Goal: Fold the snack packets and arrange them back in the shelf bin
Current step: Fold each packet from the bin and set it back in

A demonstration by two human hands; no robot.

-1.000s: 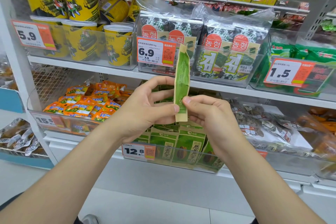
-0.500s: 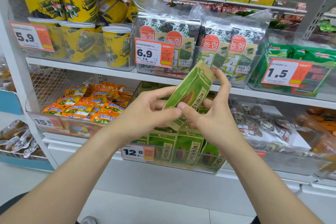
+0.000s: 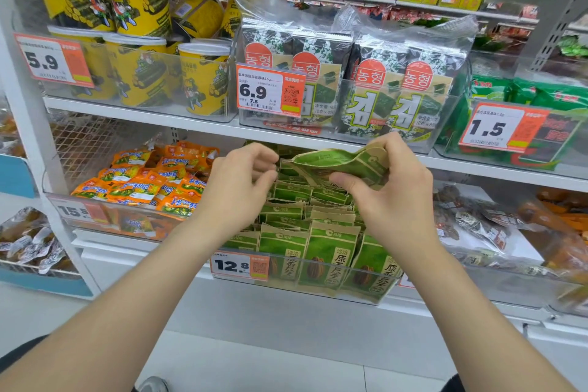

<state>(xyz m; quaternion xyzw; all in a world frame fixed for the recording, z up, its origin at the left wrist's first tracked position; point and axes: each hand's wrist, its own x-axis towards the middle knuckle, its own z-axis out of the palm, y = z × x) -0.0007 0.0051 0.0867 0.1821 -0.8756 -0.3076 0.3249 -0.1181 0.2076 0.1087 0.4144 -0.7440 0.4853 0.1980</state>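
- Where it hangs over the clear shelf bin [image 3: 286, 285], one green snack packet [image 3: 337, 164] lies roughly level, bent and crumpled, its left end free
- Right hand [image 3: 394, 200]: thumb under and fingers curled over the packet's right end, gripping it
- Left hand [image 3: 238, 188]: fingers loosely curled, holding nothing; fingertips just beside the packet's left end, contact cannot be told
- Bin location: lower shelf, directly beneath the held packet
- Bin contents: matching green packets [image 3: 327, 251] standing upright in rows, front row printed side out
- 12.8 tag [image 3: 238, 266]: white and orange, fixed to the bin's front wall at its left corner
- Orange packets [image 3: 149, 181]: piled loose in the neighbouring bin to the left, behind a tag that begins 15
- Yellow tubs [image 3: 203, 79]: upper shelf, left; stacked two high in a clear bin, one tub tipped on its side at the back; 5.9 tag [image 3: 47, 60] in front
- Seaweed packs [image 3: 381, 95]: upper shelf, centre; upright in clear wrap inside a clear bin; 6.9 tag [image 3: 267, 92] on the front wall
- 1.5 tag [image 3: 496, 129]: upper shelf, right, before green and dark packs
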